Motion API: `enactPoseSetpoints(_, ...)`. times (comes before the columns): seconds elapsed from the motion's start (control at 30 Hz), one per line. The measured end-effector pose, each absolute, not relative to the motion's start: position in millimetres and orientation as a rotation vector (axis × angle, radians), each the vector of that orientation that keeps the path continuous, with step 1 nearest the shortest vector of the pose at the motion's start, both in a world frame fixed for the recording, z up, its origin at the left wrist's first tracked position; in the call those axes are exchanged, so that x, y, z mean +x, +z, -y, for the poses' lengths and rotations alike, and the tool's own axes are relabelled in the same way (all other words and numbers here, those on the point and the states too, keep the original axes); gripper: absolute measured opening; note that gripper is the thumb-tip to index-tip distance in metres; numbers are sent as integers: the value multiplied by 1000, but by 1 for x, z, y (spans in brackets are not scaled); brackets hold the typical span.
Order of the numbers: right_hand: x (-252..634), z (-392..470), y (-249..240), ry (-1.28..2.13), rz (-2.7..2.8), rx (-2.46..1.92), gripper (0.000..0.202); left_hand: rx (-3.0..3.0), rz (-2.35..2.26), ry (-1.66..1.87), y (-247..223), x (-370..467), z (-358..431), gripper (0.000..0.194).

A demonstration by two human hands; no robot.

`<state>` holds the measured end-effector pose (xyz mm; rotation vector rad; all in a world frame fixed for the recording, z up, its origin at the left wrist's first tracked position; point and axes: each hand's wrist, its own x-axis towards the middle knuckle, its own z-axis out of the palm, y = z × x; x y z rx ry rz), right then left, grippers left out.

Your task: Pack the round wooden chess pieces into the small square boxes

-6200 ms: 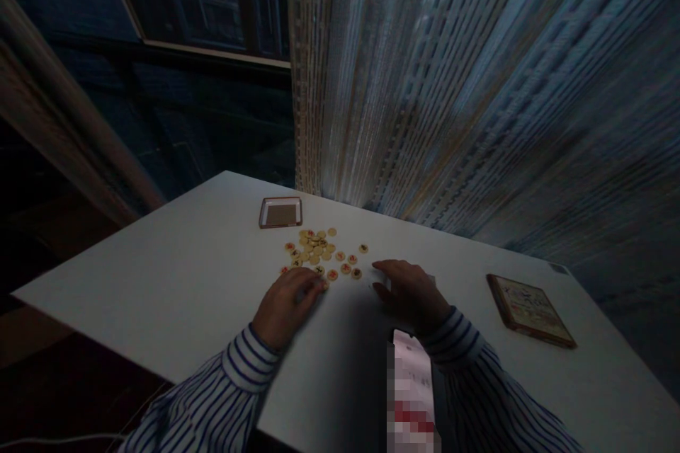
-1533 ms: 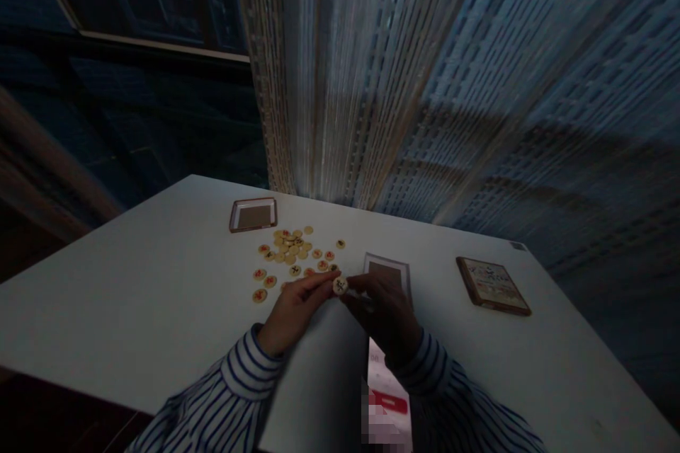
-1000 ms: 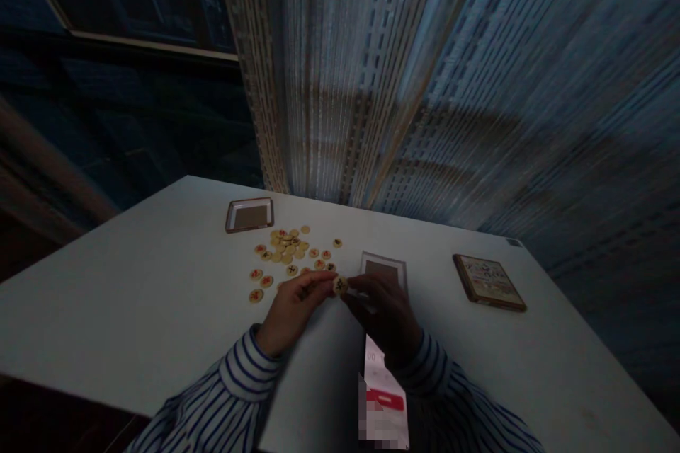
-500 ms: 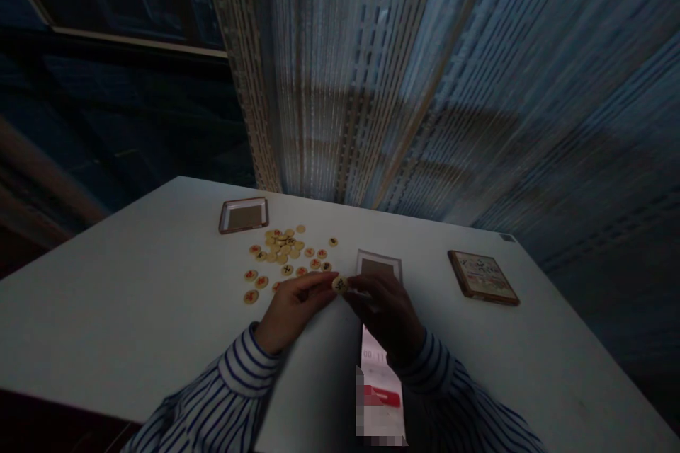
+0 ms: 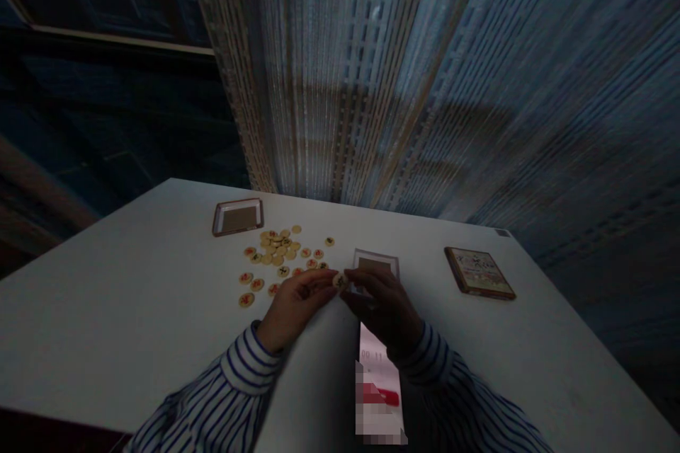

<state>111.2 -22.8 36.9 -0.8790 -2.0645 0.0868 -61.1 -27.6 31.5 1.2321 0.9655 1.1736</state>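
Between the fingertips of both hands is a round Chinese chess piece (image 5: 341, 282) with a dark character facing me. My left hand (image 5: 294, 304) pinches its left edge and my right hand (image 5: 387, 301) grips its right edge. Beyond my left hand lies a loose pile of xiangqi pieces (image 5: 276, 244), some face down, others showing red or dark characters. Partly hidden behind my right hand is an open tray (image 5: 375, 255) with a pale rim. Below that hand a lit phone (image 5: 378, 375) lies on the table.
A white table (image 5: 154, 304) spans the view. At its far left stands an open box part (image 5: 239, 217) with a brown rim. Over on the right lies a flat box with a printed top (image 5: 481, 272). String curtains (image 5: 340, 85) hang behind the far edge.
The view has shifted slightly, so the things on the table appear a little further left. Both hands keep hold of the piece, which has turned slightly between the fingers.
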Motion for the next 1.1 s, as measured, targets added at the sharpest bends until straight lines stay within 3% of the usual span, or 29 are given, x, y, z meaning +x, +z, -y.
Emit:
enactPoseSetpoints(0.63, 137, 1, 53, 158, 2245, -839, 17, 1212, -868, 1095, 32, -41, 10, 29)
enactPoseSetpoints(1.1, 145, -4, 51, 79, 2235, -1000, 15, 1353, -1143, 1153, 9, -35, -9, 30)
